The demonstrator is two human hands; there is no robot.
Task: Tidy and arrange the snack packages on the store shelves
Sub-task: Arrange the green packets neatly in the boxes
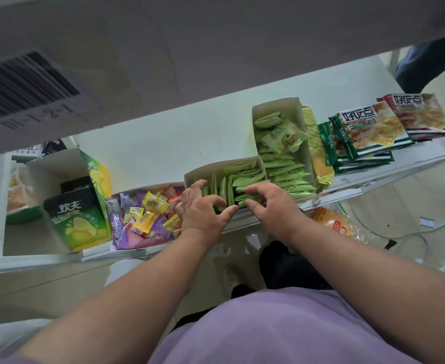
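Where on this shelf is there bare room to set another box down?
The widest bare patch of the shelf lies at the back, behind the mixed candy tray, between the chip carton and the tall green-packet box. The front edge is crowded: cartons stand close together, and both hands fill the short green-packet box. The biscuit stacks fill the right end.

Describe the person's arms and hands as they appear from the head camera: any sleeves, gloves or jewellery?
Both forearms are bare from the lower frame edge to the wrists; no sleeve cuffs show. The left hand and right hand wear no gloves, and no rings, watch or bracelets are visible. The only clothing in view is a light purple top over the torso, at the bottom of the picture.
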